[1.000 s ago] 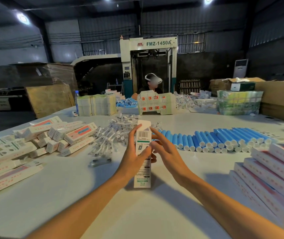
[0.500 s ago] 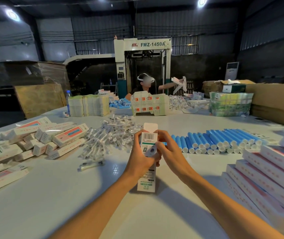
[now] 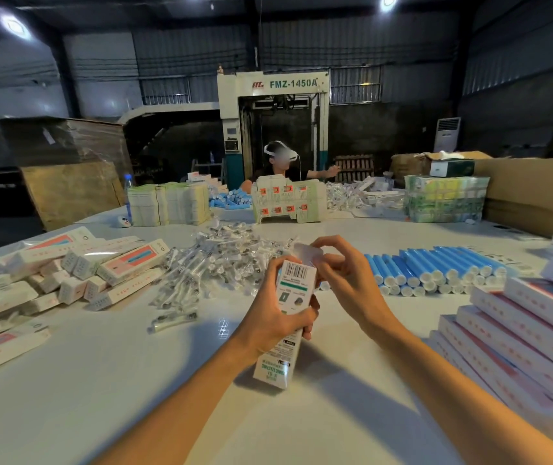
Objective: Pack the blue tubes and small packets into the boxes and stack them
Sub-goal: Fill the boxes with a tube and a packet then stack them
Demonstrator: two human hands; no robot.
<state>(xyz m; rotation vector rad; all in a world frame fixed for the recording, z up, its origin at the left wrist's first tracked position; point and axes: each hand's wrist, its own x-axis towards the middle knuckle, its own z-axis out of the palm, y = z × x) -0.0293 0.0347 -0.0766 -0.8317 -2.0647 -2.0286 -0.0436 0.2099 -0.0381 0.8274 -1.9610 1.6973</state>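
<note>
Along the white table's (image 3: 101,380) left edge lie white cardboard boxes (image 3: 67,276), seemingly packed, with clear small packets (image 3: 214,263) heaped mid-table. My left hand (image 3: 275,320) grips an upright white carton (image 3: 293,290) and my right hand (image 3: 349,276) pinches its top flap (image 3: 307,255). Many blue plastic tubes (image 3: 436,266) and flat cartons (image 3: 520,330) wait rightward, so I judge most of the work is left.

Gripping box (image 3: 295,286) w/ L hand (image 3: 273,318), fingers curled; pinching top flap (image 3: 307,255) w/ R hand (image 3: 349,280); forearms stretched fwd, converging.

I have only one view: a wide-angle camera on the person's head, facing forward and down across the table (image 3: 101,380), close above the left hand (image 3: 278,315) and right hand (image 3: 349,280).
</note>
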